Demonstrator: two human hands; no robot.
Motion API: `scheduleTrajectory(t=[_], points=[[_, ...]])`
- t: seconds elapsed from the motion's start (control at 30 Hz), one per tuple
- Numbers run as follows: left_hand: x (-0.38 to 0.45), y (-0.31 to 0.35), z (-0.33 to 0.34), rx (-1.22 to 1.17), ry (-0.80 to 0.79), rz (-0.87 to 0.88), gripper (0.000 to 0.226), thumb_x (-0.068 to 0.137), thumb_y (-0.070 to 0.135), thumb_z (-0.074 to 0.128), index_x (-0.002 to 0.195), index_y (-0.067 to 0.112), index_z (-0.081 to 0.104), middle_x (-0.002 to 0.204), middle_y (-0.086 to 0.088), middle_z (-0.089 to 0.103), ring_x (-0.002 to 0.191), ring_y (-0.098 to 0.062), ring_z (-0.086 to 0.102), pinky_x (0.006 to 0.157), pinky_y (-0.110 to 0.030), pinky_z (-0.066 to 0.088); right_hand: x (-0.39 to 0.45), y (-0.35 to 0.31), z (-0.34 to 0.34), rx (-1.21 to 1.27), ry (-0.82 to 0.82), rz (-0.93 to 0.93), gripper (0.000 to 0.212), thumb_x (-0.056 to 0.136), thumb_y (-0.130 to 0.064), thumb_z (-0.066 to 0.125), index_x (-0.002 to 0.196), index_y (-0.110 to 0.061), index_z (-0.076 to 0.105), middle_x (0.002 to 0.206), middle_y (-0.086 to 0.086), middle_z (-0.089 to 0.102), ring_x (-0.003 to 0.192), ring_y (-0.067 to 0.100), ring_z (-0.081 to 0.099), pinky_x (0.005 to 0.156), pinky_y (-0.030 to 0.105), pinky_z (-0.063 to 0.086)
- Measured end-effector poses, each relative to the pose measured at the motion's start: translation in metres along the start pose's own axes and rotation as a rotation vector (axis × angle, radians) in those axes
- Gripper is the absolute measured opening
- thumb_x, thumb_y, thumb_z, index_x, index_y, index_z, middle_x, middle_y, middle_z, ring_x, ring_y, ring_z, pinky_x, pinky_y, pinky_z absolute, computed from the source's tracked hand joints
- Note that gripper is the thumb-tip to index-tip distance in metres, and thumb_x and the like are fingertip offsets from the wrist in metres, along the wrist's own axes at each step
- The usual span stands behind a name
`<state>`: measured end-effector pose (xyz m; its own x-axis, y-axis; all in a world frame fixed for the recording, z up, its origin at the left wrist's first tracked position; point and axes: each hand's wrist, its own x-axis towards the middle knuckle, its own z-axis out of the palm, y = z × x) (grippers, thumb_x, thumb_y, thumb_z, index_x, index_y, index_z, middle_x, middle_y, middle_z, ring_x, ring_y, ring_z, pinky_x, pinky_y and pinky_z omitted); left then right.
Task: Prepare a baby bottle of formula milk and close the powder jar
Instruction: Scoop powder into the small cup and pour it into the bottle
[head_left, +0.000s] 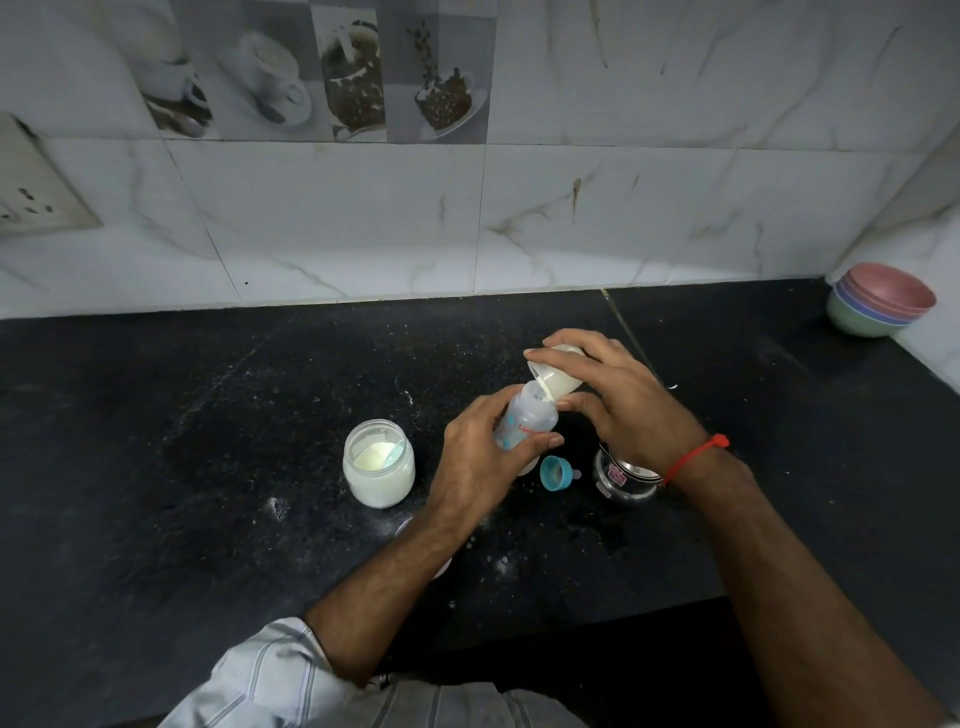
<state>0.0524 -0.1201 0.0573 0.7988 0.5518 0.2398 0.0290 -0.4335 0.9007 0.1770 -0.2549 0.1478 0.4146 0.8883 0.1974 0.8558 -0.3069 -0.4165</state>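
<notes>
On the black desk (208, 415), the open powder jar (378, 464) stands left of both hands. The left hand (480, 457) grips the tilted baby bottle (524, 418); the right hand (618, 400) tips a cream cup (558, 376) onto its mouth. A teal cap (557, 472) lies below.

My surface (208, 415) is dark speckled stone, matt and powder-dusted. The bottle (524, 421) looks like clear plastic, the jar (378, 465) perhaps glass, the wall tiles (623, 208) glossy marble-patterned.
</notes>
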Motion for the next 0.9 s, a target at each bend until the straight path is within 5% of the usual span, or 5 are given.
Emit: scheduleTrajectory(t=[0.33, 0.9], points=[[-0.001, 0.004, 0.0, -0.008, 0.004, -0.005, 0.064, 0.077, 0.039, 0.089, 0.135, 0.028, 0.065, 0.119, 0.01, 0.067, 0.101, 0.01, 0.059, 0.083, -0.001, 0.044, 0.006, -0.013, -0.009, -0.066, -0.08, 0.0, 0.064, 0.092, 0.004, 0.066, 0.147, -0.027, 0.052, 0.151, -0.001, 0.042, 0.133, 0.021, 0.038, 0.106, 0.024, 0.029], [-0.001, 0.007, 0.0, -0.047, -0.006, -0.005, 0.067, 0.078, 0.043, 0.087, 0.138, 0.027, 0.063, 0.121, 0.011, 0.067, 0.103, 0.008, 0.06, 0.082, -0.001, 0.045, 0.006, -0.021, -0.017, -0.117, -0.102, -0.04, 0.066, 0.093, 0.006, 0.064, 0.148, -0.028, 0.051, 0.151, 0.002, 0.041, 0.134, 0.025, 0.034, 0.105, 0.028, 0.029]])
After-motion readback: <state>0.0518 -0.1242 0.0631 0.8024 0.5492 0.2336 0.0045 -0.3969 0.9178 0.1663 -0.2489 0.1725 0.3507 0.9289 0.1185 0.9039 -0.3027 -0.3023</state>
